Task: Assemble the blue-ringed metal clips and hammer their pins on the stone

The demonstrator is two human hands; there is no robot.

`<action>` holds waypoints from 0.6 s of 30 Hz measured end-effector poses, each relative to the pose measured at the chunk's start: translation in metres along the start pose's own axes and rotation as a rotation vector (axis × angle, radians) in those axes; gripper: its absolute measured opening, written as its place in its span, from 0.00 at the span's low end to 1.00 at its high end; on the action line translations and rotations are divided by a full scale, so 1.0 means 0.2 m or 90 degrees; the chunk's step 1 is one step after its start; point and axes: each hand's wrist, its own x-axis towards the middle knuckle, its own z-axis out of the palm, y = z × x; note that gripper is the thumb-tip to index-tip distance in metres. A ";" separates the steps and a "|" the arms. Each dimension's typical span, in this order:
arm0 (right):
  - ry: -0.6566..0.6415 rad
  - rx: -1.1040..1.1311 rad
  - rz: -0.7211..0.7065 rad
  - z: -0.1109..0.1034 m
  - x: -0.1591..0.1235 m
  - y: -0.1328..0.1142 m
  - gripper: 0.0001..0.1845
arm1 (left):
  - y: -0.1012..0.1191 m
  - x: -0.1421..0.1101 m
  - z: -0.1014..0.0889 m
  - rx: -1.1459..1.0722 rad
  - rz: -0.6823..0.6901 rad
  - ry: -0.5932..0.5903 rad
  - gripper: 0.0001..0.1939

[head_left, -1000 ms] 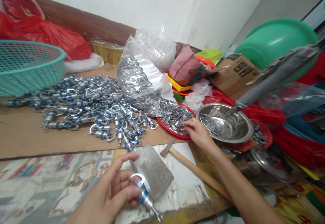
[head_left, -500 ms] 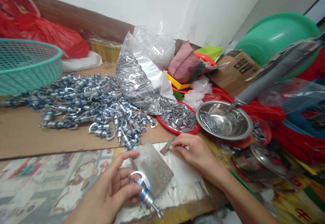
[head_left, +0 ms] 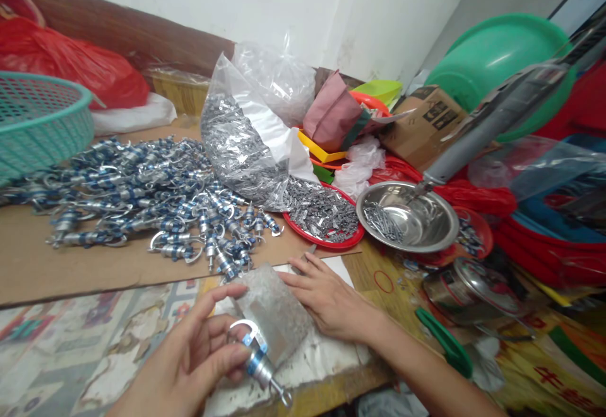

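My left hand [head_left: 199,347] grips a blue and silver metal fitting [head_left: 259,363] between thumb and fingers. The fitting has a curved silver hook at its upper end and a small ring at the lower one. Behind it, a worn grey metal plate [head_left: 274,306] lies on a white sheet [head_left: 326,366]. At the plate's right edge rests my right hand [head_left: 326,297], palm down, fingers stretched out. A thin flat metal blade [head_left: 310,250] shows only its tip past those fingers; the rest is hidden.
A heap of similar fittings [head_left: 156,183] covers the cardboard at left, by a green basket [head_left: 42,120]. Small metal pieces fill a clear bag [head_left: 241,146] and a red plate [head_left: 348,240]. A steel bowl [head_left: 435,234] holds pins beneath a grey tool [head_left: 492,127].
My right hand has let go of the flat blade and spread its fingers, moving left to the plate's edge. The left hand keeps the fitting. The camera view has shifted slightly right.
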 end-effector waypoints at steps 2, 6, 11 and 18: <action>-0.026 -0.006 -0.012 0.01 -0.02 0.00 0.24 | 0.00 0.00 0.00 -0.004 -0.001 0.005 0.34; 0.036 -0.018 -0.053 0.04 -0.10 -0.01 0.21 | -0.02 0.00 -0.02 0.003 -0.005 -0.044 0.34; 0.085 0.037 0.040 0.04 -0.16 -0.09 0.13 | -0.04 0.01 -0.03 -0.002 0.011 -0.035 0.35; 0.055 0.101 0.202 0.02 -0.16 -0.17 0.09 | -0.02 0.01 -0.03 0.011 0.004 -0.049 0.35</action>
